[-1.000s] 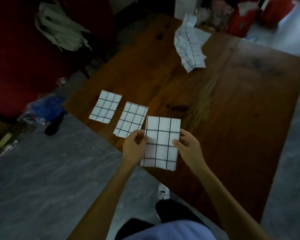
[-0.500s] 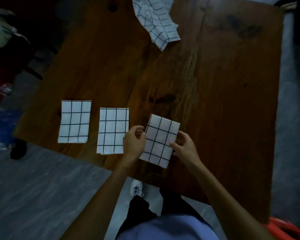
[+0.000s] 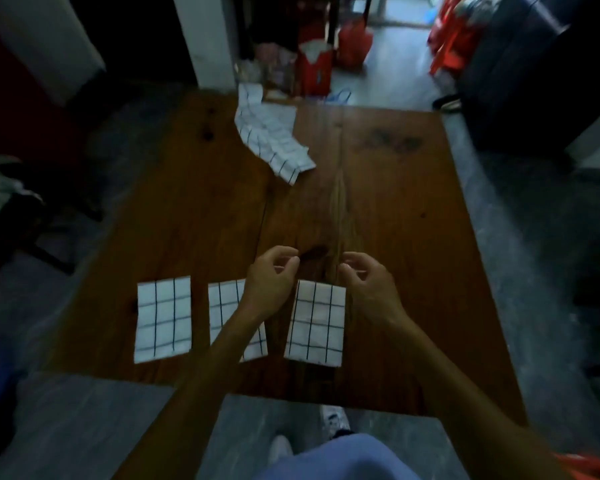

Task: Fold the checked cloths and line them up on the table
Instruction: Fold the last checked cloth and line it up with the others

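Now hovering above the table [image 3: 395, 237], both empty: left hand [image 3: 271, 285] and right hand [image 3: 368, 289], fingers loosely curled, thumb near forefinger on each, pinching nothing. Between and just below them, flat on the wood, the third folded checked cloth [image 3: 315, 325]. Under the left forearm, partly hidden, the second folded cloth [image 3: 224, 306]. Farther out to the left of that hand, the first folded cloth [image 3: 163, 322]. Well ahead of both hands, near the far edge, an unfolded heap of checked cloth [image 3: 271, 136], crumpled and fanned out.

Likely next: reaching forward for the heap.

Risks from here:
- Dragging the left forearm across the second cloth while reaching, skewing it out of the row or peeling its top layer open.
- Brushing the third cloth with a wrist or heel of the right hand; slightly tilted against its neighbours already, so easily knocked further off line.
- Pulling more than one piece from the heap at once; impossible to tell how many lie in it.
- Sweeping the heap off the far edge with a hasty grab.
- Little bare table left to the right of the right hand for many more cloths in one row.
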`<state>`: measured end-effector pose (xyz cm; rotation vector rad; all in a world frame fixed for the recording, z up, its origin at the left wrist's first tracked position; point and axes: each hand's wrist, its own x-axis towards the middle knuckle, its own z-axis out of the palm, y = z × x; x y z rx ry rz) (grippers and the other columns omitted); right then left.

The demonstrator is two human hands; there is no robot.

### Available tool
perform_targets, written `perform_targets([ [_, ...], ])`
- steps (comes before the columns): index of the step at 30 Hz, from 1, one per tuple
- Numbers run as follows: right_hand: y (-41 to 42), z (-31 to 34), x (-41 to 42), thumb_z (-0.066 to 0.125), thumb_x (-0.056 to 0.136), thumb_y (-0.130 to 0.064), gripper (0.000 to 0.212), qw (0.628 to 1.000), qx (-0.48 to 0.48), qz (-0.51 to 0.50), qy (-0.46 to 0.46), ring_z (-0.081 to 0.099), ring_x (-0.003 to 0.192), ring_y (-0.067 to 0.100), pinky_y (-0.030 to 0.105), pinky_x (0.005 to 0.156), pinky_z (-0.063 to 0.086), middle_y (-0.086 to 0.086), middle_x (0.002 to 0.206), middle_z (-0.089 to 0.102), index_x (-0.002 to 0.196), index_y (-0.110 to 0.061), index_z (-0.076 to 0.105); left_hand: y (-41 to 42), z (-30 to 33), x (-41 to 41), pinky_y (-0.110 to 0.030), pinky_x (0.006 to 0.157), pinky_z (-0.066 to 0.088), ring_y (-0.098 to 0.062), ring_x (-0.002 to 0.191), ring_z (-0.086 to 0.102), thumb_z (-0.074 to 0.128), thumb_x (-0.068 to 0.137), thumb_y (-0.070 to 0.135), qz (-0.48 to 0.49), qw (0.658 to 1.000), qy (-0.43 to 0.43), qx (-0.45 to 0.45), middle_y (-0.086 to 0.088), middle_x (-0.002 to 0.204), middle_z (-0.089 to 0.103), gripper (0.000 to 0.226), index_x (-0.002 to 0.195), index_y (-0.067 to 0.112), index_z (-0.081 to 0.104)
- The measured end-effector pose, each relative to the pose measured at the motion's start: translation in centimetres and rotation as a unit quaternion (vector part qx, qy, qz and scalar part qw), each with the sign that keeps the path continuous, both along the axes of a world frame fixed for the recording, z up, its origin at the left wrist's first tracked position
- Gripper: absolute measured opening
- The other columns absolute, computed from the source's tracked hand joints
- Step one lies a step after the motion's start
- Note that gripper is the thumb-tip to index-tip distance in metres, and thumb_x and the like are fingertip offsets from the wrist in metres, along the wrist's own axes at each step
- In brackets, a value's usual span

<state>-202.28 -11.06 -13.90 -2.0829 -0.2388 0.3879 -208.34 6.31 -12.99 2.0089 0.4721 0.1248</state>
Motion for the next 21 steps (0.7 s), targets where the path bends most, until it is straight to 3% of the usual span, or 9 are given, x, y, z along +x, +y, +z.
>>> perform_targets([
  [2,0.1,3.1,-0.3,0.052,0.097,-0.023,0.02,0.999,0.024,-0.005,-0.027,0.059,0.097,0.003,0.017,0.069,0.05,-0.022,0.102,0.056,0.116,-0.029,0.056,0.2,3.0,0.1,-0.014,0.066,0.04,0.0,0.092,0.053,0.051,0.096,0.024,-0.015,0.999,-0.035,0.0,0.012,0.104,0.057,0.021,0.115,0.022,0.06],
  [6,-1.0,8.7,-0.7,0.051,0.097,-0.031,0.025,0.994,0.006,-0.031,-0.106,0.054,0.092,-0.009,0.009,0.067,0.043,-0.027,0.102,0.054,0.122,-0.031,0.057,0.1,8.3,0.8,-0.012,0.068,0.038,0.006,0.09,0.052,0.05,0.096,0.032,-0.088,0.992,-0.085,0.042,0.021,0.099,0.056,0.019,0.112,0.029,0.06],
  [9,-2.8,12.3,-0.5,0.05,0.097,-0.037,0.032,0.984,-0.029,-0.032,-0.174,0.054,0.093,-0.006,0.004,0.07,0.041,-0.018,0.112,0.058,0.126,-0.025,0.058,-0.6,12.0,1.5,-0.015,0.076,0.039,0.0,0.098,0.053,0.045,0.097,0.04,-0.145,0.976,-0.118,0.112,0.017,0.108,0.055,0.03,0.12,0.027,0.058],
  [12,-5.5,15.8,-0.2,0.051,0.096,-0.041,0.037,0.97,-0.044,-0.044,-0.234,0.059,0.103,0.005,0.015,0.085,0.046,-0.006,0.121,0.062,0.125,-0.021,0.06,-2.4,16.0,2.0,-0.022,0.085,0.038,-0.007,0.103,0.053,0.041,0.098,0.042,-0.175,0.959,-0.152,0.164,0.012,0.113,0.056,0.035,0.123,0.024,0.058],
  [18,-12.6,22.1,-0.3,0.049,0.097,-0.038,0.037,0.952,-0.072,-0.065,-0.289,0.056,0.116,0.011,0.021,0.098,0.04,-0.002,0.127,0.062,0.128,-0.019,0.059,-9.8,22.7,2.3,-0.022,0.079,0.035,-0.013,0.099,0.055,0.042,0.098,0.037,-0.205,0.929,-0.198,0.236,-0.005,0.118,0.063,0.035,0.118,0.017,0.062],
  [21,-17.2,24.2,-1.0,0.046,0.099,-0.038,0.039,0.948,-0.096,-0.062,-0.298,0.052,0.121,0.013,0.022,0.102,0.035,0.001,0.132,0.059,0.13,-0.018,0.057,-15.0,25.6,1.9,-0.03,0.098,0.034,-0.024,0.119,0.051,0.045,0.098,0.033,-0.243,0.912,-0.183,0.275,-0.009,0.13,0.057,0.037,0.129,0.015,0.056],
])
